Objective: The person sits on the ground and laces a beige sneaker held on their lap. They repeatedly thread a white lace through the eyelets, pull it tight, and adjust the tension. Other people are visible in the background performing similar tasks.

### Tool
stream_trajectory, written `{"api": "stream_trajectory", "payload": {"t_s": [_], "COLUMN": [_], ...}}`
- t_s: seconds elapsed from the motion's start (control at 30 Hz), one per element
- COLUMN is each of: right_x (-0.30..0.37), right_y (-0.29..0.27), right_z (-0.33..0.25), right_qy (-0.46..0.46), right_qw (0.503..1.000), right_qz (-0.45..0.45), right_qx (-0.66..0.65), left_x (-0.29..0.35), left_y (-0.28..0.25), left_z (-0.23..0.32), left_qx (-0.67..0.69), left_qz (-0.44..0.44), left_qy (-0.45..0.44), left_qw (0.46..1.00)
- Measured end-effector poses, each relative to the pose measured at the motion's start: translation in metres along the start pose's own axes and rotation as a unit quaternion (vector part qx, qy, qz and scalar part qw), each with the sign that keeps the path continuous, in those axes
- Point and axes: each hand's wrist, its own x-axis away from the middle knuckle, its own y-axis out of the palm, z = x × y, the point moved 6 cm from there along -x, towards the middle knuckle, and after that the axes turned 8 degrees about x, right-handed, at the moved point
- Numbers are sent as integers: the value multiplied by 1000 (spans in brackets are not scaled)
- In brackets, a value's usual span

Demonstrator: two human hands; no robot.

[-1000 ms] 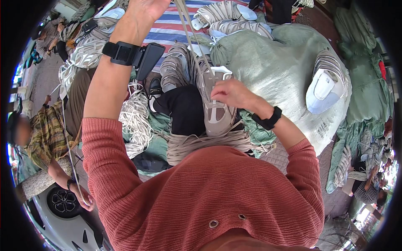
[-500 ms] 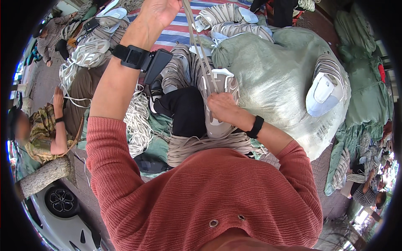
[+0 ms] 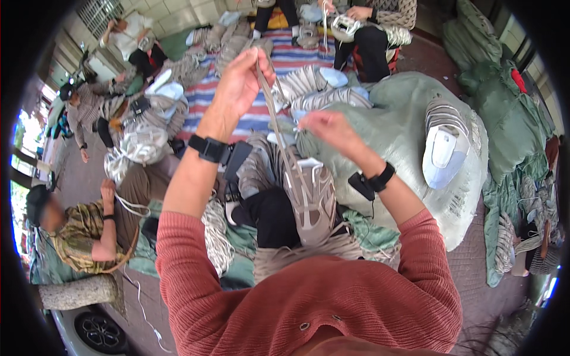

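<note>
My left hand [image 3: 244, 80] is raised in front of me, closed on a long beige shoelace [image 3: 278, 121]. The lace runs down, pulled taut, to a beige and white shoe upper [image 3: 314, 204] on my lap. My right hand [image 3: 333, 132] is in the air above and to the right of the upper, its fingers bent and smeared by motion; whether they hold anything is unclear. A bundle of beige laces [image 3: 279, 266] lies across my lap, below the upper. Bands with dark boxes sit on both wrists.
To the right stands a big pale green sack [image 3: 409, 136] with a striped shoe upper [image 3: 444, 145] on it. White cord [image 3: 218, 237] lies left of my knee. Several uppers lie on a striped sheet [image 3: 243, 121]. A person in camouflage [image 3: 89, 234] sits at left; other people work farther off.
My right hand has left the shoe upper and risen forward. My left hand still grips the lace. The view has tilted up, showing more of the far side.
</note>
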Motion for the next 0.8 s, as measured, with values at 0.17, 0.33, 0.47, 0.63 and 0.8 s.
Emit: {"api": "stream_trajectory", "payload": {"t_s": [0.17,0.33,0.47,0.63,0.8], "right_x": [-57,-98,-119,-129,-133], "right_y": [-45,-45,-49,-68,-80], "right_z": [-84,-97,-103,-119,-130], "right_qy": [-21,46,-13,-23,-5], "right_qw": [999,996,967,994,992], "right_qz": [29,-56,-89,-25,-15], "right_qx": [-10,-43,-240,-106,-123], "left_x": [-8,-15,-25,37,169], "left_y": [27,42,43,2,-26], "left_z": [-5,-13,-14,-32,-138], "left_qx": [-32,-56,-94,-313,-524], "left_qz": [21,18,-57,75,-20], "left_qy": [-30,-59,-78,-13,-223], "left_qw": [999,997,991,947,822]}}
